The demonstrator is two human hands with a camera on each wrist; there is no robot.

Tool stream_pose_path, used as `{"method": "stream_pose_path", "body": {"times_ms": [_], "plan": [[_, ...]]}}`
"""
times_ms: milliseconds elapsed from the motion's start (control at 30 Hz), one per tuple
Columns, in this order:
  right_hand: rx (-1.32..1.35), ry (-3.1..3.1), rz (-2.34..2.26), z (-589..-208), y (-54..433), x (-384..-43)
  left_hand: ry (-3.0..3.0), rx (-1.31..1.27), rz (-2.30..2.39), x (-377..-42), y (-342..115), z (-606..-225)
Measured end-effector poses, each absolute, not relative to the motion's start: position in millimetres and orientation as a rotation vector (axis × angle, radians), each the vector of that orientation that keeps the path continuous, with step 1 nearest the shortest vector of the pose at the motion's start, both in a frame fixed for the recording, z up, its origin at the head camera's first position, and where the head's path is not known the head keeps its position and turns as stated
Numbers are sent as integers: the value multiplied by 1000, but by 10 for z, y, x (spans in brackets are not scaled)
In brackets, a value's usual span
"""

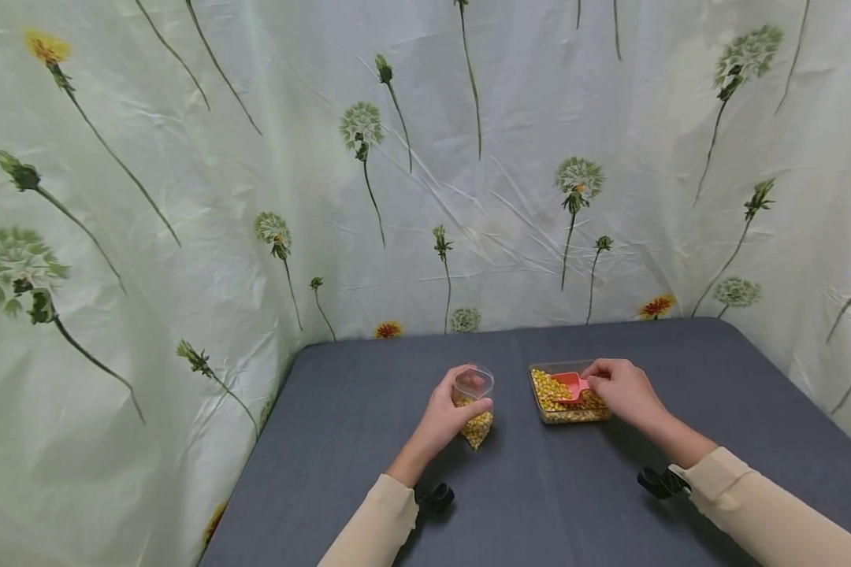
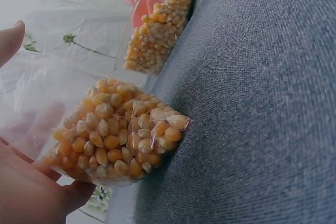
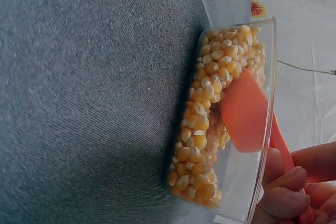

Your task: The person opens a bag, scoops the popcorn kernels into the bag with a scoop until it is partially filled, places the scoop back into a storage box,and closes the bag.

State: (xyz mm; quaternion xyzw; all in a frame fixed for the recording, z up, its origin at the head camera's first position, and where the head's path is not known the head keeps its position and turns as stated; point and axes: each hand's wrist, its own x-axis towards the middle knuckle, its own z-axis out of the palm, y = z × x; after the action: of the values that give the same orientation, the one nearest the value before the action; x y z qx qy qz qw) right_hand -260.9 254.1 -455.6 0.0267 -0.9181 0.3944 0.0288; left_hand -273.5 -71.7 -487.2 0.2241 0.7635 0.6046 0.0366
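Note:
My left hand [image 1: 443, 409] holds a clear plastic bag [image 1: 477, 425] upright by its upper part, thumb and fingers round it, its mouth open at the top. Corn kernels [image 2: 115, 135] fill the lower part of the bag, down to a pointed corner close over the cloth. To the right, my right hand [image 1: 627, 390] pinches the handle of a red scoop [image 3: 247, 111]. The scoop's bowl is dug into the kernels in a clear rectangular container [image 3: 266, 93]. In the right wrist view the kernels slope away around the scoop.
A dark grey cloth-covered table [image 1: 354, 441] lies under everything. Behind and to the left hangs a white curtain [image 1: 425, 197] with dandelion prints. A black wrist strap [image 1: 436, 498] shows at the left sleeve, and another black strap [image 1: 659, 482] at the right sleeve.

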Motion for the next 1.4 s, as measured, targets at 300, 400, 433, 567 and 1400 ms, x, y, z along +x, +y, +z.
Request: {"method": "stream_pose_path", "body": {"times_ms": [300, 400, 433, 567, 1400], "plan": [[60, -2807, 1304, -4540, 2586, -2525, 2341, 714, 1868, -2847, -748, -5014], [38, -2780, 1353, -4556, 2608, -2504, 2352, 724, 1868, -2843, -760, -5009], [31, -2769, 1373, -4563, 2620, -2495, 2354, 726, 1869, -2840, -758, -5005], [-38, -2714, 1510, -4595, 2675, -2477, 2365, 734, 1871, -2825, -757, -4988], [-134, -2467, 1895, -4613, 2766, -2342, 2360, 709, 1860, -2632, -741, -4711]]}}
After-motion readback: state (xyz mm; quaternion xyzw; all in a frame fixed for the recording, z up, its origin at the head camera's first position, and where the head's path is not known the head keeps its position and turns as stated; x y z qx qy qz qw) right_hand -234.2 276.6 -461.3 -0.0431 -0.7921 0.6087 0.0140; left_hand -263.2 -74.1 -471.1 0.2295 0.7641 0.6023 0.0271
